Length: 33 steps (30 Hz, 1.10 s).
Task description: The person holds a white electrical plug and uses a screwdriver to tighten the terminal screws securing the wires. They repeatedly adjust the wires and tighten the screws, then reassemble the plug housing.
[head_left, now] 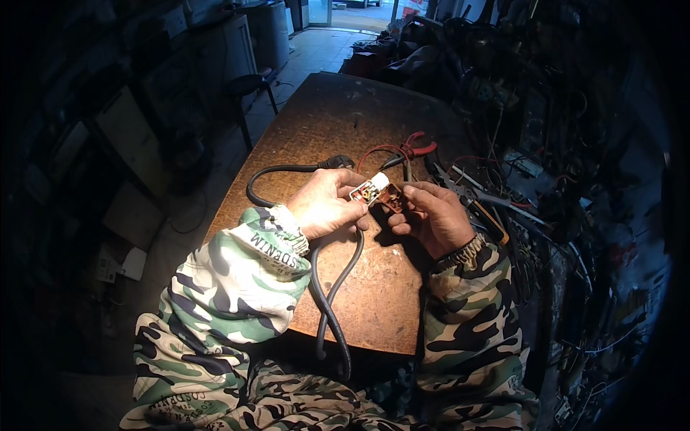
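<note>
My left hand (323, 205) grips a small white opened housing (365, 192) with coloured wires and parts showing inside. My right hand (435, 215) pinches a brown, open piece (390, 197) right beside the white one; its inside is too small to make out. A thick black cable (338, 287) loops on the table under my left hand and hangs over the near edge, with a black plug (341, 161) at its far end. Red-handled pliers (422, 149) lie beyond my hands among thin red and black leads.
The wooden table (287, 136) has tangled wires, tools and an orange-edged item (496, 230) along its right side. A dark stool (243, 87) stands beyond its left edge. Boards and appliances line the left; dense clutter fills the right. A bright doorway (352, 13) is at the back.
</note>
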Tool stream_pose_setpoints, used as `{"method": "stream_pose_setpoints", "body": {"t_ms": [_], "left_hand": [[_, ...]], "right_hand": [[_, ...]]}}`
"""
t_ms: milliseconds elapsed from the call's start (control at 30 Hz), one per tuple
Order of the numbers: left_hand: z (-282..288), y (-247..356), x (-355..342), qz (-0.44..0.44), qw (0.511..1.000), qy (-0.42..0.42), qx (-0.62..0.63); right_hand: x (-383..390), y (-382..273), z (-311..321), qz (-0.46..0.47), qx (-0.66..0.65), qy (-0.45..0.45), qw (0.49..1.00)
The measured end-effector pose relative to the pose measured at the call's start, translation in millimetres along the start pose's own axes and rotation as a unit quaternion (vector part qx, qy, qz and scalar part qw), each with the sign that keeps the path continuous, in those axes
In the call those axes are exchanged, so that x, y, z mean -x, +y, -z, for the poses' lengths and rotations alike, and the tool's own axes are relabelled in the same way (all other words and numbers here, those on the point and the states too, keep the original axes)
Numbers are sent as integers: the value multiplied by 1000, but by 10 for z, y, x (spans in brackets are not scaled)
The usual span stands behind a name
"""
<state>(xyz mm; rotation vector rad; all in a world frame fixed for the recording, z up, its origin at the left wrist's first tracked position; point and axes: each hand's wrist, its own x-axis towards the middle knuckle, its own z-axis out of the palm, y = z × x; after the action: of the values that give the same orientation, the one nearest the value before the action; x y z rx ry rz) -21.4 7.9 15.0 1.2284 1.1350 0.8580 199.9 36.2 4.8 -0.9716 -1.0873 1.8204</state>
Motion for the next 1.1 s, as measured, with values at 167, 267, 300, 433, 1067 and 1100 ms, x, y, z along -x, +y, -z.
{"method": "stream_pose_setpoints", "body": {"t_ms": [167,267,300,433,1067,1100], "left_hand": [[-9,15,0,3,1000,-8,1],[-13,13,-6,7,1000,-9,0],[-23,24,-6,10,1000,-9,3],[18,24,31,8,1000,0,3],[51,-51,-28,0,999,-30,18],[53,-57,-32,0,999,-37,25]], "right_hand": [[11,-14,-3,0,8,8,1000],[10,-2,21,1,6,4,1000],[9,6,32,2,5,3,1000],[4,-14,-34,3,7,-7,1000],[23,-20,-29,5,11,-3,1000],[21,-13,-18,6,13,-4,1000]]}}
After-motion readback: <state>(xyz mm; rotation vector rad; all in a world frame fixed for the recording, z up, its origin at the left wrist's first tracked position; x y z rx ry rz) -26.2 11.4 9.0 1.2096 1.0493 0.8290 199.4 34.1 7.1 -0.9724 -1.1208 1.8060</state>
